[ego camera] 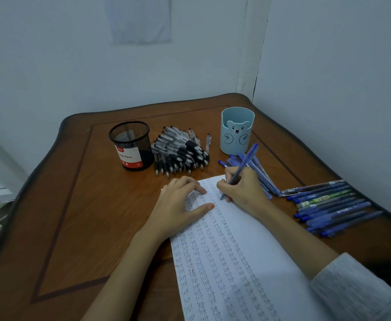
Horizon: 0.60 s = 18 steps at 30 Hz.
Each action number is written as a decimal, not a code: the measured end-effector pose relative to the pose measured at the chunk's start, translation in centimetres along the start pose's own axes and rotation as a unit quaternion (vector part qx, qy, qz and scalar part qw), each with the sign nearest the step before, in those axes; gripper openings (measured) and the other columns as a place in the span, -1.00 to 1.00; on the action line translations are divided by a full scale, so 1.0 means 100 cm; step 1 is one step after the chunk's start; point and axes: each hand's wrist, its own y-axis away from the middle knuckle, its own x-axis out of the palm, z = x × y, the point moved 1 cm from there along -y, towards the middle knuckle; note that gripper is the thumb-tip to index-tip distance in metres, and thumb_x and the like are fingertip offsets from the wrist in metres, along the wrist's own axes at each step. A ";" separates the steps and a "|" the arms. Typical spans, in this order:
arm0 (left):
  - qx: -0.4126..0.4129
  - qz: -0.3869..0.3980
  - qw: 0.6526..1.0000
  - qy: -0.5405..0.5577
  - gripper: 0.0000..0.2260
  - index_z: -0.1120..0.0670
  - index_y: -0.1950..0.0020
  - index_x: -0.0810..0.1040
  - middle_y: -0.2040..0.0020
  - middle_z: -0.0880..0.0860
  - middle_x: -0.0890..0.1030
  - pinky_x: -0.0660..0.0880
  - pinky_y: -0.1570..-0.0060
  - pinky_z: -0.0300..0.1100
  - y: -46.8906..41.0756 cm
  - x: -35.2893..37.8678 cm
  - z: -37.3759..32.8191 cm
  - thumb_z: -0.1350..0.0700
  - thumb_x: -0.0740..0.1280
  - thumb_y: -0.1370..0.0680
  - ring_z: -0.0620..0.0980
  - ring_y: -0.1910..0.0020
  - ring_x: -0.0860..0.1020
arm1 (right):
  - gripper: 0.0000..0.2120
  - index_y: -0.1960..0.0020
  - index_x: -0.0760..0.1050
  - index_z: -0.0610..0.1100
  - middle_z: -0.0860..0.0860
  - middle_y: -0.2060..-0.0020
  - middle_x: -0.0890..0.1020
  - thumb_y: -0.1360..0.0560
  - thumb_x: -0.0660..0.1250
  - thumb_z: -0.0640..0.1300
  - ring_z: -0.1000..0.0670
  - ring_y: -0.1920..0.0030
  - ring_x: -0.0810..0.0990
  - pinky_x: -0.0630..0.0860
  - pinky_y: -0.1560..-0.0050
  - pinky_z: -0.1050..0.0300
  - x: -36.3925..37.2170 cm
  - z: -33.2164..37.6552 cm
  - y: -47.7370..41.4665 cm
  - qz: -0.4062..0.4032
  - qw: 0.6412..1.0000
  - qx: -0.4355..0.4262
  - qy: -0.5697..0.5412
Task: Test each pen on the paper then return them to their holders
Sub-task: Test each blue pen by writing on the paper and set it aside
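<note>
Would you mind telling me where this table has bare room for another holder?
The widest bare patch is the table left of the paper and left hand, in front of the mesh holder. Black pens crowd beside it; blue pens fill the right side, past the right hand holding a pen.

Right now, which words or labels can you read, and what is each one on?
"Ball Pens": on the label of the black mesh holder; the label's other print is too blurred to read.
"Test", handwritten over and over in columns: on the paper.
Print on the loose pens lying at the right: too small to read.
The blue bear holder: a drawn face only, no words.
</note>
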 end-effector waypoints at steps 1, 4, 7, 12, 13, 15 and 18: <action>-0.001 0.000 1.000 0.001 -0.50 -0.16 -0.11 0.54 -0.13 -0.24 0.44 0.30 -0.16 -0.10 0.000 0.000 0.000 -0.44 0.18 -0.36 -0.23 -0.12 0.34 | -0.68 0.41 0.30 -0.19 -0.14 0.53 0.40 -0.41 0.31 -0.44 -0.03 0.55 0.49 0.44 0.47 0.15 0.000 -0.001 0.000 -0.008 1.000 0.000 -0.002; -0.001 0.002 1.000 0.008 -0.58 -0.14 -0.11 0.54 -0.14 -0.23 0.43 0.28 -0.16 -0.11 0.000 -0.002 -0.002 -0.37 0.29 -0.41 -0.23 -0.13 0.33 | -0.72 0.39 0.33 -0.25 -0.20 0.52 0.43 -0.43 0.31 -0.42 -0.01 0.57 0.49 0.45 0.46 0.14 -0.003 -0.002 -0.003 -0.044 0.999 0.006 -0.008; 0.000 0.000 1.000 0.008 -0.65 -0.14 -0.11 0.54 -0.14 -0.22 0.43 0.28 -0.17 -0.11 0.000 -0.003 -0.003 -0.28 0.33 -0.43 -0.22 -0.13 0.33 | -0.77 0.36 0.37 -0.31 -0.20 0.50 0.46 -0.44 0.32 -0.40 -0.02 0.55 0.51 0.48 0.44 0.12 -0.005 -0.002 -0.004 -0.016 1.000 0.010 0.003; -0.002 0.005 1.000 0.004 -0.65 -0.14 -0.12 0.53 -0.14 -0.22 0.43 0.27 -0.17 -0.12 0.001 -0.003 -0.003 -0.28 0.33 -0.43 -0.22 -0.14 0.33 | -0.78 0.34 0.38 -0.29 -0.14 0.52 0.48 -0.45 0.33 -0.39 0.00 0.54 0.52 0.52 0.39 0.12 -0.003 -0.002 -0.002 -0.001 1.000 0.001 0.015; -0.001 0.005 1.000 0.002 -0.65 -0.14 -0.12 0.53 -0.14 -0.22 0.43 0.27 -0.17 -0.13 0.001 -0.003 -0.003 -0.29 0.32 -0.43 -0.23 -0.13 0.32 | -0.77 0.34 0.38 -0.28 -0.14 0.51 0.48 -0.45 0.33 -0.39 -0.01 0.53 0.53 0.51 0.40 0.14 -0.003 -0.002 -0.002 -0.001 1.000 0.000 0.016; -0.001 0.004 1.000 0.000 -0.64 -0.14 -0.12 0.53 -0.14 -0.22 0.43 0.27 -0.16 -0.13 0.001 -0.003 -0.003 -0.30 0.31 -0.43 -0.23 -0.13 0.32 | -0.75 0.36 0.37 -0.25 -0.14 0.51 0.47 -0.45 0.33 -0.40 -0.01 0.53 0.52 0.50 0.41 0.15 -0.003 -0.003 -0.002 0.004 1.000 -0.001 0.016; 0.000 0.006 1.000 0.000 -0.63 -0.15 -0.12 0.53 -0.14 -0.22 0.43 0.27 -0.16 -0.14 0.000 -0.003 -0.003 -0.30 0.30 -0.43 -0.23 -0.13 0.32 | -0.72 0.38 0.36 -0.23 -0.15 0.50 0.46 -0.45 0.33 -0.40 -0.01 0.53 0.52 0.51 0.40 0.10 -0.004 -0.003 -0.002 0.008 1.000 -0.003 0.011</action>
